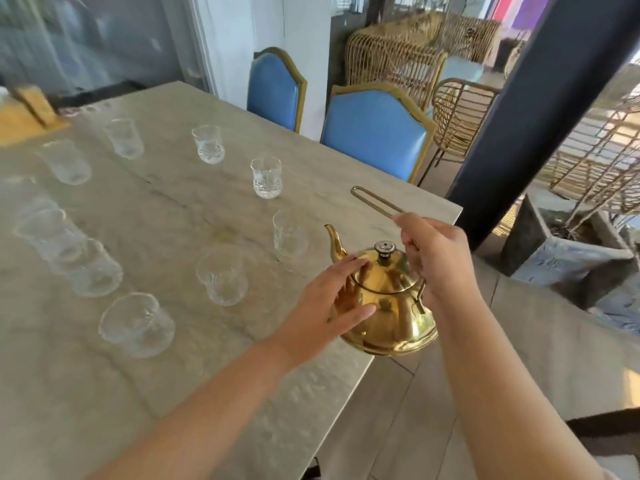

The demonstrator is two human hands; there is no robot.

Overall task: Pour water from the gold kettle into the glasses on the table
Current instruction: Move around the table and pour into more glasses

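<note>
A shiny gold kettle [386, 303] sits at the right edge of the stone table [166, 341], spout pointing away to the left. My right hand [436, 258] grips its thin wire handle, which sticks up and back. My left hand [332, 303] lies with straight fingers against the kettle's left side, near the lid. Several clear glasses stand upright across the table; the nearest are one [290, 233] just left of the spout, one [223, 275] closer to me, and one [136, 323] at the front left. Whether they hold water I cannot tell.
Two blue chairs [374, 129] with gold frames stand along the table's far right side. Wicker chairs [391, 57] fill the background. A dark pillar [540, 109] rises at the right, with a stone planter [568, 251] at its foot. A wooden holder [33, 105] sits far left.
</note>
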